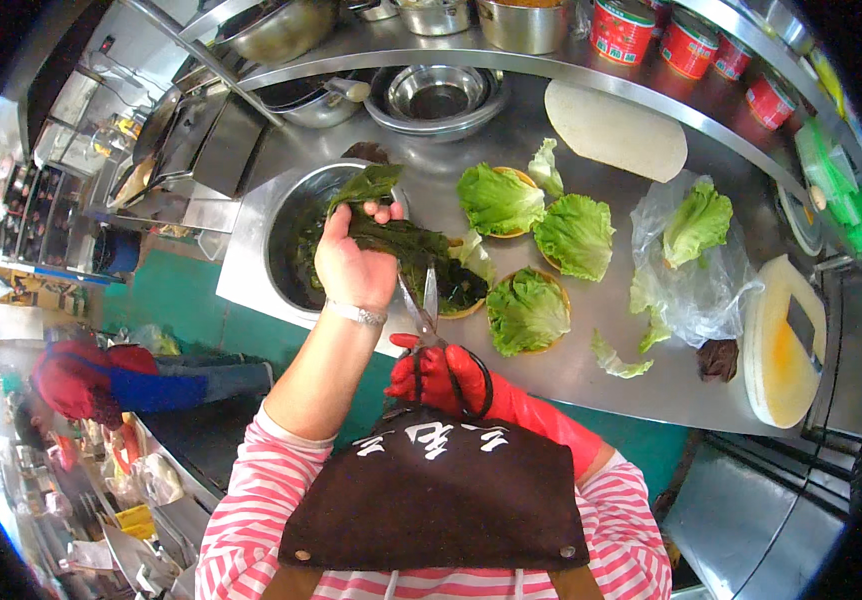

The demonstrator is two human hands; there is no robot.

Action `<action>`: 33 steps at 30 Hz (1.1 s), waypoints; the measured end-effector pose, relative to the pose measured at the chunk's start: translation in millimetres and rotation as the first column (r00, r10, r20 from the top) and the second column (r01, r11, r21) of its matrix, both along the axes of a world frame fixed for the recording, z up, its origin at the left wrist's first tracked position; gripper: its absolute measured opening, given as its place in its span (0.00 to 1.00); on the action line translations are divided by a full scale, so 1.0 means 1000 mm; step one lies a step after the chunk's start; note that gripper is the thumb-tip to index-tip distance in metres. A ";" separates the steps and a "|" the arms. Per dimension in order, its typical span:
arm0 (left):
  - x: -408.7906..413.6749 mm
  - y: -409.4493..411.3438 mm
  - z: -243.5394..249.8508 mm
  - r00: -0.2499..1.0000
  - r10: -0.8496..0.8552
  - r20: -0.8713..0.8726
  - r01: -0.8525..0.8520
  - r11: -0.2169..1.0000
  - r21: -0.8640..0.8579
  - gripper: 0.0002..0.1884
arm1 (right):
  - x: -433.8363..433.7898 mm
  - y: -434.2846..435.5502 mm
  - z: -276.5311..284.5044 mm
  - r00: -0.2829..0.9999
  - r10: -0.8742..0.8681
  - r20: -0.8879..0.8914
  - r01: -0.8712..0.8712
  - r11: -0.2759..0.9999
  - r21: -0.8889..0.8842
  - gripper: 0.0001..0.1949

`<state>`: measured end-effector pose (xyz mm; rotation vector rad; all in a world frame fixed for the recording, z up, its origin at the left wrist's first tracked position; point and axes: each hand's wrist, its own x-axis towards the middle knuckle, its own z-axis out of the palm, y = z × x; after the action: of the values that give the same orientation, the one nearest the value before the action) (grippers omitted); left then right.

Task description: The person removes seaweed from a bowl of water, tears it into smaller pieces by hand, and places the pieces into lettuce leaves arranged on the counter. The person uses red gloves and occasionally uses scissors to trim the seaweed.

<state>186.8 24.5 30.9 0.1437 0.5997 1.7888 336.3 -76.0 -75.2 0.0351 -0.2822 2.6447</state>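
Note:
My bare left hand (358, 262) grips a bunch of wet, dark green leafy strips (393, 234), possibly kelp. The bunch hangs between a round metal basin (281, 247) and a yellowish dish (468, 310). More dark green pieces lie in both vessels. In a red rubber glove, my right hand (438, 379) holds black-handled scissors (425, 322). Their blades are spread and point at the strips above the dish. Right of it, lettuce leaves (528, 311) cover several similar yellowish dishes; a paler leaf (474, 257) shows behind the strips.
A clear plastic bag (716, 292) with lettuce (697, 221) lies at right, beside stacked cutting boards (783, 352). Loose leaf scraps (618, 360) lie near the counter's front edge. Nested metal bowls (435, 101) stand under the shelf of red cans (690, 49). Another person (131, 375) stands at left.

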 end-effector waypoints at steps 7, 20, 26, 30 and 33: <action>0.007 -0.023 0.000 0.999 -0.030 0.015 0.032 0.991 -0.127 0.11 | -0.014 0.019 -0.002 0.985 -0.160 -0.071 0.148 0.978 -0.148 0.42; -0.007 -0.016 -0.032 0.997 -0.082 -0.004 0.076 0.938 -0.338 0.09 | 0.020 0.039 -0.022 0.904 -0.168 0.394 0.125 0.983 0.133 0.29; -0.017 -0.008 -0.022 0.998 -0.062 0.027 0.068 0.947 -0.314 0.08 | 0.037 0.038 -0.028 0.895 -0.145 0.423 0.103 0.987 0.121 0.27; -0.020 -0.005 -0.012 0.989 -0.078 0.128 0.106 0.966 -0.236 0.08 | 0.048 0.030 -0.024 0.919 -0.110 0.380 0.096 0.994 0.055 0.27; -0.024 -0.006 -0.013 0.987 -0.099 0.125 0.120 0.977 -0.176 0.09 | 0.073 0.027 -0.015 0.898 -0.158 0.410 0.124 0.986 0.109 0.28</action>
<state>162.5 18.1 18.1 -0.0516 0.6569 1.6143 409.6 -49.5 -90.0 -0.5133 -0.5116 2.4707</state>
